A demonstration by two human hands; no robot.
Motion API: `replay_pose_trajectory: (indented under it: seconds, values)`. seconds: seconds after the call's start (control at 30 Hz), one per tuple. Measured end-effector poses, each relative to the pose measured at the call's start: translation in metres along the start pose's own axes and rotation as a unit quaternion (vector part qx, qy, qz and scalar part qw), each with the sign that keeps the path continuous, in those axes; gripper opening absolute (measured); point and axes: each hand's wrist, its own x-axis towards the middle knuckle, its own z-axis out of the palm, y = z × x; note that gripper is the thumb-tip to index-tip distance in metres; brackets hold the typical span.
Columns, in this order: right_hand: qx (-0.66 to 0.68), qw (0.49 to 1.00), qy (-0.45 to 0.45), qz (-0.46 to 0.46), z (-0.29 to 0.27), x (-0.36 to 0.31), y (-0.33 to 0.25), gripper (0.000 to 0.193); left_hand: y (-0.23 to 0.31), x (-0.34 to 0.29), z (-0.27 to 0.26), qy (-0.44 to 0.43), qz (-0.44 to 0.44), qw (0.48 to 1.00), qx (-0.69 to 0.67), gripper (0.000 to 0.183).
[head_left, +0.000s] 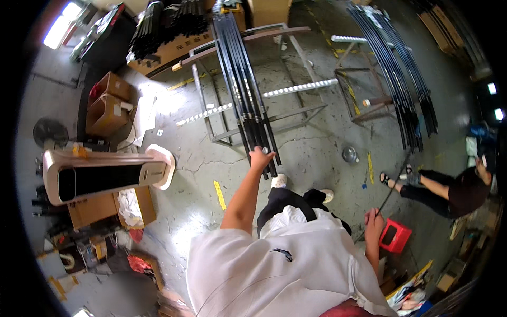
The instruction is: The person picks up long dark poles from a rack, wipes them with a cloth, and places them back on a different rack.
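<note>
Long black rods (244, 90) lie side by side across a metal rack in front of me, their near ends jutting toward my feet. My left hand (260, 157) is closed at those near ends, with its thumb pointing right. A small whitish spot shows by its fingers, too small to name. Off to my right side, my right hand (374, 222) is closed around a thin dark rod (392, 191). That rod slants up and away to the right, and its lower end passes behind my forearm.
The metal rack (311, 108) has white-wrapped bars. A second rack (351, 68) at right bears more rods (391, 68). A red plastic stool (395, 235) stands by my right hand. Another person (457, 193) sits at far right. A tall heater-like appliance (105, 174) and boxes (108, 111) are at left.
</note>
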Motion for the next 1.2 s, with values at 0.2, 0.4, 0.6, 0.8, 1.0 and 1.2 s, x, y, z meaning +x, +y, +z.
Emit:
replay_pose_trajectory:
  seconds: [0.2,0.4,0.6,0.8,1.0,1.2]
  values:
    - [0.028,0.999,-0.021,-0.034,0.021,0.010,-0.014,0.025,0.114,-0.109,-0.006,-0.328,0.053,0.889,-0.314,0.029]
    - [0.079,0.991,0.022,-0.106,0.039,0.024,-0.058,0.020,0.217,-0.199,-0.044,-0.500,0.049,0.764,-0.404,0.038]
    - [0.148,0.987,-0.017,-0.057,0.034,0.021,-0.082,0.011,0.254,-0.227,-0.055,-0.579,0.089,0.681,-0.439,0.046]
    - [0.217,0.974,0.022,-0.057,0.019,0.024,-0.077,0.014,0.250,-0.230,-0.059,-0.549,0.133,0.737,-0.370,0.035]
    - [0.226,0.971,0.046,-0.063,0.013,0.024,-0.077,0.014,0.245,-0.220,-0.054,-0.518,0.186,0.777,-0.307,0.030]
    - [0.184,0.978,0.065,-0.076,0.011,0.023,-0.074,0.016,0.249,-0.215,-0.063,-0.502,0.138,0.799,-0.301,0.024]
